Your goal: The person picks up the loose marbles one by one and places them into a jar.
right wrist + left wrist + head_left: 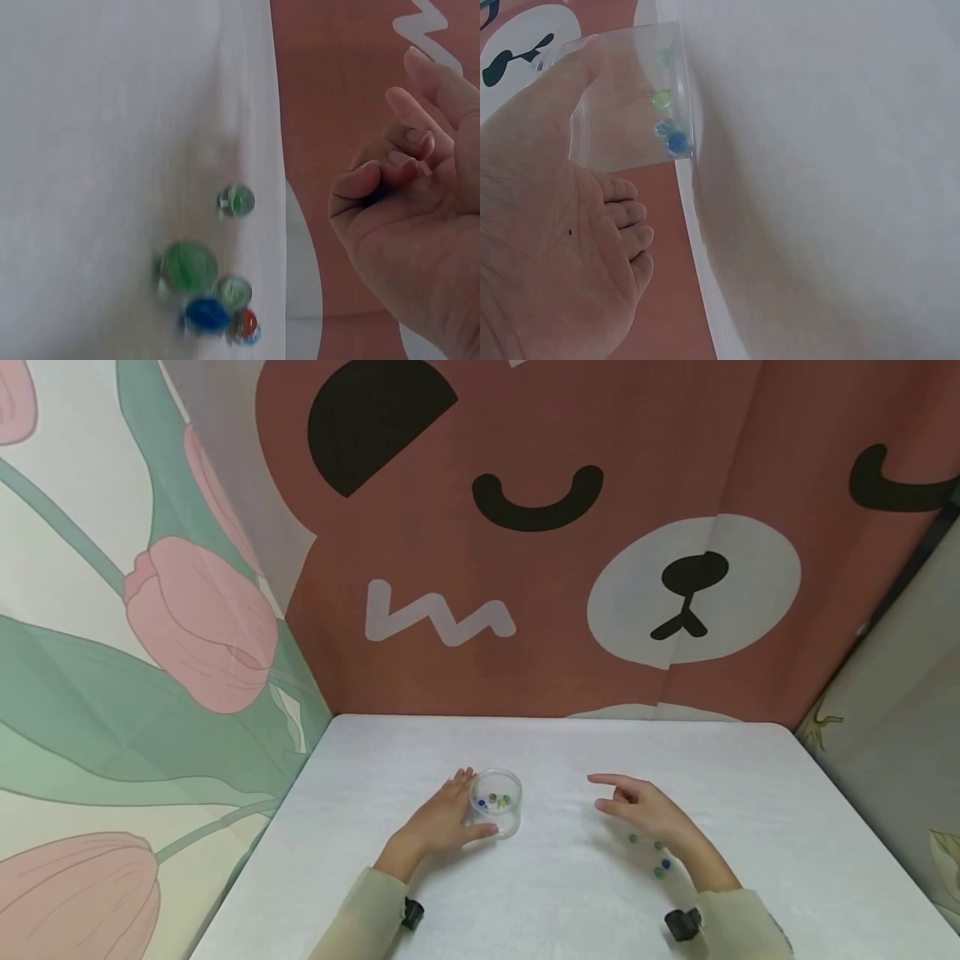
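Note:
A clear round plastic container (496, 827) stands on the table with several small glass marbles (493, 800) inside. My left hand (442, 818) holds it from the left, thumb at the near side and fingers along the far left. In the left wrist view, blue and yellow-green marbles (661, 100) show through the container wall (622, 142). To the right, my right hand (648, 814) hovers with nothing in it, index finger extended and other fingers bent. Loose marbles lie beneath it: green ones (189, 267), a blue one (208, 314) and a reddish one (245, 322).
The white-covered table (555, 902) meets a reddish-brown curtain (555, 677) with a bear face at the back. A tulip-patterned curtain (75, 693) hangs at the left, and a pale curtain (900, 735) at the right. Dark camera pieces (682, 925) sit at both wrists.

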Motion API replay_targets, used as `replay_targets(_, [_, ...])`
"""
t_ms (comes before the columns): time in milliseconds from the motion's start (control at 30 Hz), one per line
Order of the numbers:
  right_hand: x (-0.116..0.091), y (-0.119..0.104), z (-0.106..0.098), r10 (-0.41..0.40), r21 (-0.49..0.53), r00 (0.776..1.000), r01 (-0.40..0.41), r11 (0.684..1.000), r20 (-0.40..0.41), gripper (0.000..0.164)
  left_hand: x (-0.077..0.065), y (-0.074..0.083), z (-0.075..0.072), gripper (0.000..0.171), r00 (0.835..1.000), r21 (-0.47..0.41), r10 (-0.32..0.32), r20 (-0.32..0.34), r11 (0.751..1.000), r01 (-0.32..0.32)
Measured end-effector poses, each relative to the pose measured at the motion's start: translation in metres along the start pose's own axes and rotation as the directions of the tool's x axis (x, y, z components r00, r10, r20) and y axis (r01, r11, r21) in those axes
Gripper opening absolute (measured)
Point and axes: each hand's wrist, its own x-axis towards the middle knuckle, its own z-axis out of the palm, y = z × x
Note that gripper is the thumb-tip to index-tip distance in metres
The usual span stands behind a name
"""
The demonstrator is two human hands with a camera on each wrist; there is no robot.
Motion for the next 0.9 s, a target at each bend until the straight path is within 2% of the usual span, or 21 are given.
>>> replay_targets(500, [-0.024, 0.027, -0.035, 0.057, -0.032, 0.998, -0.057, 0.998, -0.009, 0.053, 0.0, -0.001, 0.001, 0.107, 1.0, -0.003, -0.004, 0.007, 1.0, 0.004])
replay_targets(633, [-0.029, 0.033, -0.036, 0.073, -0.034, 0.997, -0.073, 0.997, -0.001, 0.052, 0.0, -0.002, 0.001, 0.108, 1.0, -0.01, -0.005, 0.01, 1.0, 0.005])
replay_targets(767, [-0.032, 0.036, -0.033, 0.061, -0.041, 0.998, -0.06, 0.997, 0.022, 0.051, 0.0, -0.003, 0.001, 0.109, 1.0, -0.008, -0.005, 0.004, 1.0, 0.005])
replay_targets(900, [-0.033, 0.039, -0.029, 0.04, -0.074, 0.999, -0.039, 0.997, 0.008, 0.048, 0.0, -0.002, 0.001, 0.109, 1.0, -0.01, 0.0, 0.003, 1.0, 0.0])
